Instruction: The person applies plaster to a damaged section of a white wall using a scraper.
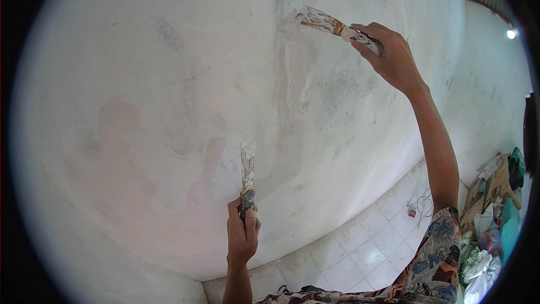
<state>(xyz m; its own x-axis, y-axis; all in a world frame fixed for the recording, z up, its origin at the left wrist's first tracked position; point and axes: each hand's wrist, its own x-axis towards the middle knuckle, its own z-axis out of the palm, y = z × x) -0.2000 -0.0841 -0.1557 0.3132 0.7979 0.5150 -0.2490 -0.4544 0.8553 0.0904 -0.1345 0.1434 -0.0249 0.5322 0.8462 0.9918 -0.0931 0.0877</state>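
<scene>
Raised at the upper right, my right hand (388, 56) is closed round the handle of a putty knife (323, 21). Its stained blade points left, with the tip at a rough, patched vertical strip on the white wall (349, 152). Lower down, my left hand (243, 231) grips a second putty knife (247, 171) by its dark grey and yellow handle. That blade stands upright, smeared with white filler that gathers at its tip. Whether the left blade touches the wall, I cannot tell. Grey scuffs and damp-looking patches mark the wall around both knives.
A pale tiled floor (360, 253) runs along the wall's foot. Thin cord and a small dark red object (412, 213) lie on it. At the right, plastic bags and bundles (489, 236) are heaped against another wall. A lamp (511, 34) glows at the upper right.
</scene>
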